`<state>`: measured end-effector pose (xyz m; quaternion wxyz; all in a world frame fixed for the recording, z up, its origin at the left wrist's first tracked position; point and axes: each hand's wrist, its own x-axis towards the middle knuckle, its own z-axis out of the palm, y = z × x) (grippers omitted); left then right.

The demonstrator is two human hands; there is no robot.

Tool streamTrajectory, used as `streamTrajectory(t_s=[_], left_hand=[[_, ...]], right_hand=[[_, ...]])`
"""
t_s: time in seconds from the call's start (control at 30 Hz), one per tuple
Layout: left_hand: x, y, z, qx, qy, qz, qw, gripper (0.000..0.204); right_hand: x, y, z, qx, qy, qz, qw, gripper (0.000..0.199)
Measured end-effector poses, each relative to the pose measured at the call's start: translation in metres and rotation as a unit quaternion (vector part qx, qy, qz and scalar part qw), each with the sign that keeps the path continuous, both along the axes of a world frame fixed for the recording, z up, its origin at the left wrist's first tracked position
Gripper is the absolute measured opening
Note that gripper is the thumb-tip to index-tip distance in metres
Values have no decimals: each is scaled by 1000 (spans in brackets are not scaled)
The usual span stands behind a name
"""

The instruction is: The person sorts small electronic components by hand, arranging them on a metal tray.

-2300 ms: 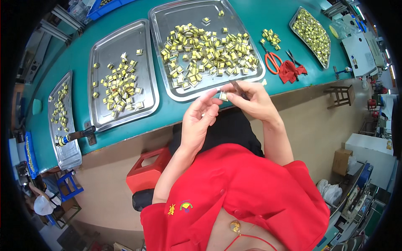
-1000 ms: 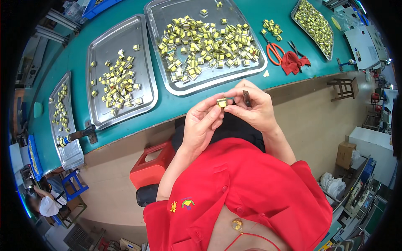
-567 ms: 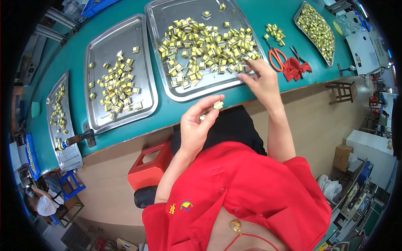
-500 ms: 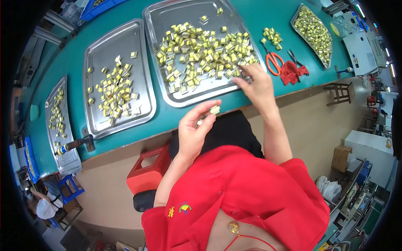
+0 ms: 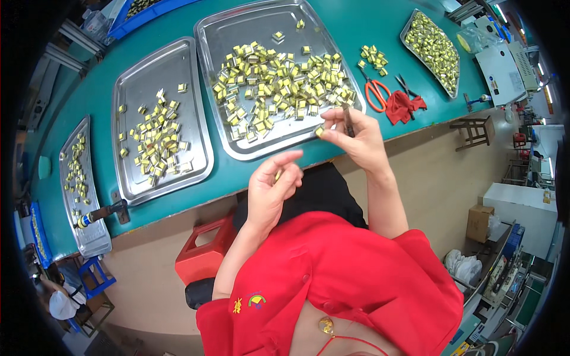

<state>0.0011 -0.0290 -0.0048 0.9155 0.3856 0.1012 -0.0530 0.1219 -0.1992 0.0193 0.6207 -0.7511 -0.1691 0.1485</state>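
Note:
My left hand is half closed in front of the bench edge, its index finger stretched out and the others curled. A bit of a small yellow transformer shows inside those fingers; how many it holds is hidden. At the near right corner of the large metal tray, my right hand pinches another yellow transformer between thumb and fingertip. The same hand also carries a slim dark metal tool, tucked between the fingers. Beyond it lies a loose heap of yellow transformers in the tray.
Left stand a second tray and a narrow one, both holding yellow transformers. Right are orange-handled scissors, a red cloth, a small transformer pile and a full tray. A clamp-like fitting juts at the bench edge.
My right hand has drawn back from the heap, now with a transformer at its fingertips. The piece earlier at my left fingertips no longer shows there. The view has shifted slightly.

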Motion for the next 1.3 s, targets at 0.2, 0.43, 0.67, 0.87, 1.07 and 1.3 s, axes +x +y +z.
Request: streamTrajectory(t_s=[0.2,0.43,0.67,0.87,1.07,1.3], left_hand=[[-4,-6,7,104,-71,4,992,35],[-17,-9,8,41,-54,40,997,31],[-20,-12,8,29,-64,53,996,31],[-19,-10,8,44,-56,40,997,34],[-17,-11,7,-72,-16,0,997,34],[-14,-8,7,-116,-15,-11,993,32]], right_hand=[[-31,4,18,140,136,128,972,34],[-49,3,8,203,122,148,960,29],[-56,5,2,213,68,131,966,25],[-56,5,2,206,26,125,970,28],[-60,12,10,124,-80,119,982,39],[-59,9,6,111,-60,88,988,34]])
